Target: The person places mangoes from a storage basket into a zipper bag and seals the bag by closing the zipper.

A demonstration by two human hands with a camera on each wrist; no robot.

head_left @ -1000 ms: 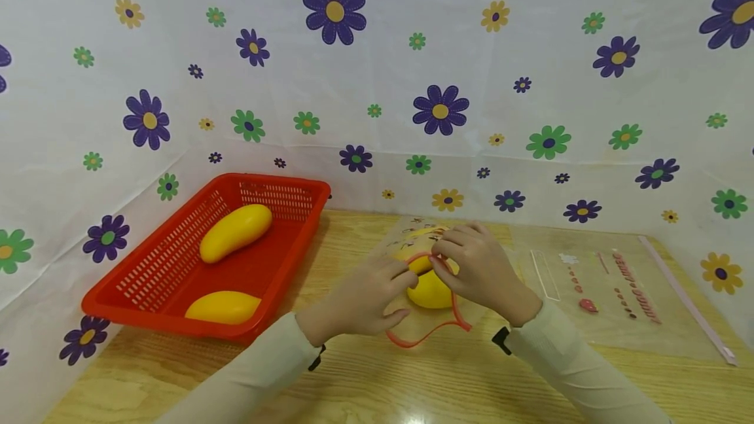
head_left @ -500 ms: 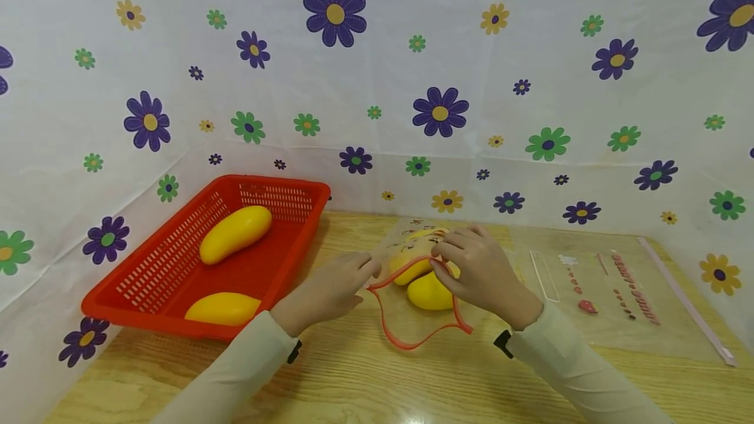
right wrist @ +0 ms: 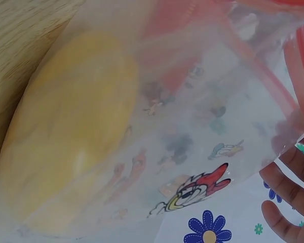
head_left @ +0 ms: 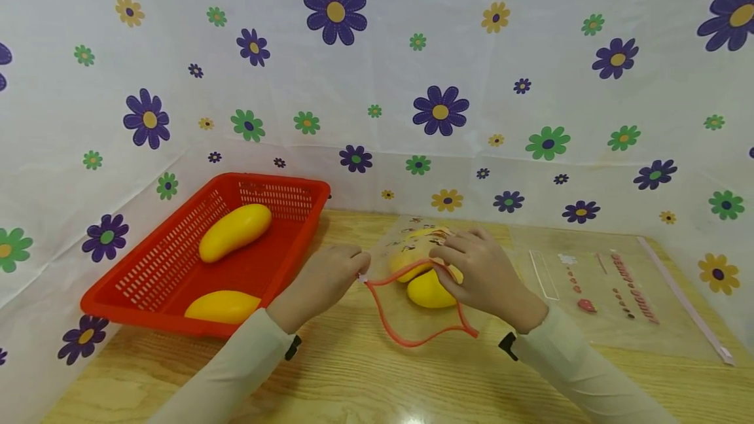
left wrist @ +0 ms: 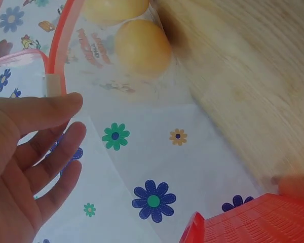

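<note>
Drawn leftward since a second ago, the left hand [head_left: 326, 282] pinches the small white slider [head_left: 362, 278] on a red-rimmed clear plastic bag [head_left: 406, 343]; the inward-angled right hand [head_left: 484, 277] pinches its upper rim.

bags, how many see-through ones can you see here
2. The red-rimmed bag is held between the left hand and right hand; the flat bag lies farther right in the head view. No third one shows.
</note>
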